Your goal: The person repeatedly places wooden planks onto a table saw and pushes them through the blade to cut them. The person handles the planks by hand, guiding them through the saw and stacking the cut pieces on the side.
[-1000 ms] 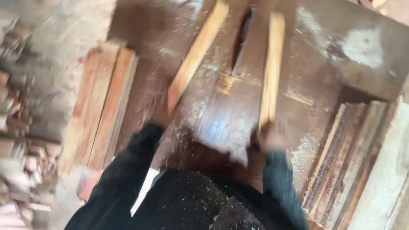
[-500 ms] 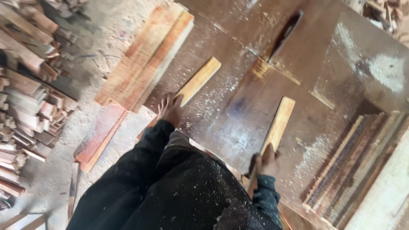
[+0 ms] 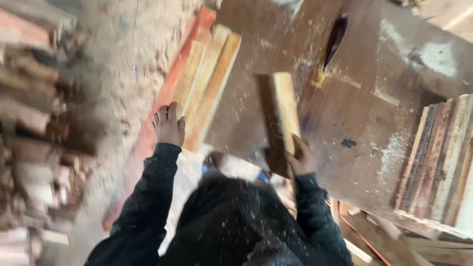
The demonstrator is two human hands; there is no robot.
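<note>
Right hand: my right hand (image 3: pixel 299 156) was nearest me, fingers curled tight round the near end of a short wooden plank (image 3: pixel 282 114), which stood up on edge over the saw table (image 3: pixel 354 123).
Plank in hand: one piece, pale on its sawn face and dark on the other, its far end pointing away from me, just left of the blade slot (image 3: pixel 336 33).
Left hand: my left hand (image 3: pixel 168 125) lay flat with fingers spread wide, gripping nothing, the fingertips touching the near end of the stacked boards (image 3: pixel 209 83) at the table's left edge.
Step in hand: I judged I was between cuts, one piece held and the other hand going to the stack.
Next move: it seemed to call for laying the plank flat and keeping both hands well clear of the slot.
Count, stacked boards: about three pale ones that I could tell, over a reddish one; blur hid more.
Count, right pile: a pile of strips (image 3: pixel 441 162) stood near the table's right edge, too blurred to number.
Far left: scrap offcuts (image 3: pixel 34 123) lay heaped on the floor, uncountable.
</note>
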